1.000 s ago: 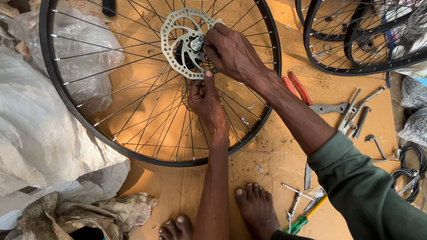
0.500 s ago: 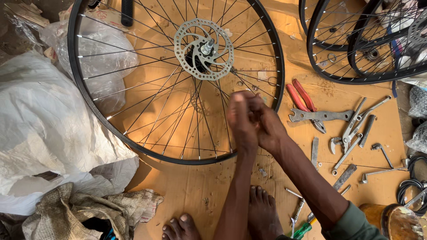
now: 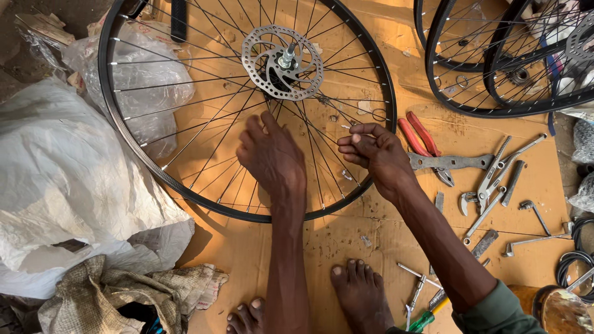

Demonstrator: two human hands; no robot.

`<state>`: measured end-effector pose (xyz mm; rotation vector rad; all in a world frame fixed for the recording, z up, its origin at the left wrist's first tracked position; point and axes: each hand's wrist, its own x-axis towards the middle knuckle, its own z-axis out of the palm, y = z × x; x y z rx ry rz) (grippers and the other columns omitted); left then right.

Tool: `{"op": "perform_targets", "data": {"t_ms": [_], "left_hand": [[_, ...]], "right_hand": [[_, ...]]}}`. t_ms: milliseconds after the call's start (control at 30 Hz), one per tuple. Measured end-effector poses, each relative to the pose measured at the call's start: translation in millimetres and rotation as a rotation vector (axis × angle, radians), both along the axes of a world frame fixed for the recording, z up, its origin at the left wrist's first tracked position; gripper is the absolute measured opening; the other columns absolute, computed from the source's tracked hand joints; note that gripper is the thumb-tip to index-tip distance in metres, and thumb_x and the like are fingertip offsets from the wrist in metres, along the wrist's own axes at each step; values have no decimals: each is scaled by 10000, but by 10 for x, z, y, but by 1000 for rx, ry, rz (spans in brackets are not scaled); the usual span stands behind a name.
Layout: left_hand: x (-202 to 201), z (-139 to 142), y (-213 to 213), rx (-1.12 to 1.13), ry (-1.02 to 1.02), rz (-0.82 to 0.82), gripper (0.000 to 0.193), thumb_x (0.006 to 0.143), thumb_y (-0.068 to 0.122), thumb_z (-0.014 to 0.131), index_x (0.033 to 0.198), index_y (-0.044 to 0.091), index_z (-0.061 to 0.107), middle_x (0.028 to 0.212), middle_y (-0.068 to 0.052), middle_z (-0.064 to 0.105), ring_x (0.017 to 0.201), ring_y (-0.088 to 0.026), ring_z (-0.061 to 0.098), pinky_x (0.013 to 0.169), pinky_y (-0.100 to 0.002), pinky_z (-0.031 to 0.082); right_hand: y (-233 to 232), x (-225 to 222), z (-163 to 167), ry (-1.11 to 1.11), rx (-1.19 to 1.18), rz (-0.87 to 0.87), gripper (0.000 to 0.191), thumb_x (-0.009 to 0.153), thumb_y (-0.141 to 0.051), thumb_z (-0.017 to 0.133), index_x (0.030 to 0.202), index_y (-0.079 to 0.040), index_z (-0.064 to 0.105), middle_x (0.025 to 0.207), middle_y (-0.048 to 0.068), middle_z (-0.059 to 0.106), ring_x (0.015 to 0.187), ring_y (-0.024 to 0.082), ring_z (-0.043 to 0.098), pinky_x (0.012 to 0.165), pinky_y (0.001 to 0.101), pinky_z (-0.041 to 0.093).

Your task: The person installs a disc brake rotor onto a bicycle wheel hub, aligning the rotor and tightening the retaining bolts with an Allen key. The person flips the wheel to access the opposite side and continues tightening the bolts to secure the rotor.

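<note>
Wheel: big bike wheel (image 3: 247,111) lies flat on brown cardboard floor (image 3: 346,247), black rim, thin spokes, shiny round disc (image 3: 282,62) at the hub, up past both hands.

Left hand: left hand (image 3: 272,154) palm down on the spokes, fingers spread apart and flat. Not clamped on anything. Disc is just ahead of its fingertips.

Right hand: right hand (image 3: 374,151) over the spokes near the rim. Fingers pinched together at the tips. Maybe a tiny part in the pinch, too small to tell.

Change: 1 sec ago both hands were up at the disc. Half a sec ago they were bunched together lower down. Now they are apart, left on the spokes, right to the side. Camera also slid a bit, so wheel sits more to the right in the pic.

Meaning: prob. done touching the disc for now. Hands look to have moved on to the spokes or a small bit between them. That is a guess.

Small bits: a few small metal pieces (image 3: 334,117) lie on the cardboard between spokes, just ahead of the right hand.

Tools: red-handled pliers (image 3: 417,136) and a flat spanner (image 3: 451,162) just right of the right hand. More spanners further right.

Other stuff: white bag (image 3: 68,179) well left of the left hand. More wheels (image 3: 507,62) ahead and to the right. Bare feet (image 3: 359,291) close to the body.
</note>
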<state>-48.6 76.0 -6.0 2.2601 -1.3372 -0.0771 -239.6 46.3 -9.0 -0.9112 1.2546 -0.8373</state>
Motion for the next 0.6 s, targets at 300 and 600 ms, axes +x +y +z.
{"op": "perform_targets", "data": {"t_ms": [300, 600], "left_hand": [[-296, -274, 159, -531, 593, 198, 334, 1044, 346, 620, 1164, 34, 618, 1083, -115, 569, 974, -273, 603, 756, -386, 466], [-422, -302, 271, -663, 1710, 312, 562, 1103, 424, 417, 919, -34, 687, 811, -76, 597, 712, -142, 569, 614, -311, 473]], "right_hand": [[-150, 346, 170, 32, -107, 146, 156, 1044, -196, 676, 1025, -41, 666, 851, 71, 679, 694, 98, 591, 609, 251, 471], [213, 732, 261, 330, -574, 565, 137, 980, -89, 632, 1089, -16, 674, 1024, 101, 742, 911, 213, 741, 792, 352, 613]]}}
